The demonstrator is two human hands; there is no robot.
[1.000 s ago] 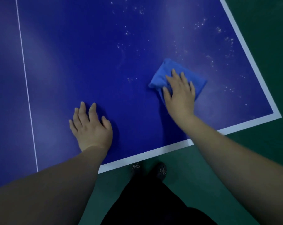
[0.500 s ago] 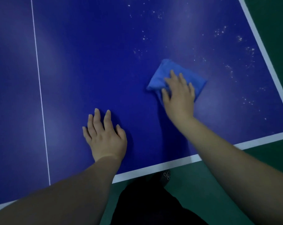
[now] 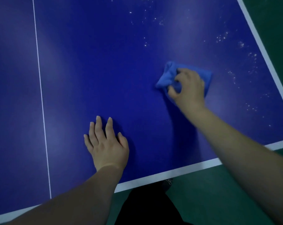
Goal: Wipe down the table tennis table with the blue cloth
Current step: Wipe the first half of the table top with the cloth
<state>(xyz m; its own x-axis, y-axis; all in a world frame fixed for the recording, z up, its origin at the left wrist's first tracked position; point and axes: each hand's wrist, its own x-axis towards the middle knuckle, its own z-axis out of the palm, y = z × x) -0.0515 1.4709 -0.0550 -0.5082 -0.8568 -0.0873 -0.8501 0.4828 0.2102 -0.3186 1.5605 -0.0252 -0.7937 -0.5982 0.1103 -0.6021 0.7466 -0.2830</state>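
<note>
**Cloth Gripped on Bench Surface**

Right hand (image 3: 188,88): fingers (image 3: 178,75) curled, gripping bunched blue cloth (image 3: 167,75) against blue bench (image 3: 97,62), right of centre, well inside white edge line (image 3: 170,173). Left hand (image 3: 106,143): fingers straight, spread flat on bench near front edge, holding nothing. White specks (image 3: 221,37) scattered beyond and right of cloth. Thin white centre line (image 3: 40,88) at left. Green floor (image 3: 210,200) below.

the light is dim and bluish, with soft pale glare patches on the table (image 3: 92,65), dark shadows beside the left hand (image 3: 107,146) and under the right forearm (image 3: 234,140), straight lines bowing toward the frame edges, and slight motion blur around the right hand (image 3: 188,88).
</note>
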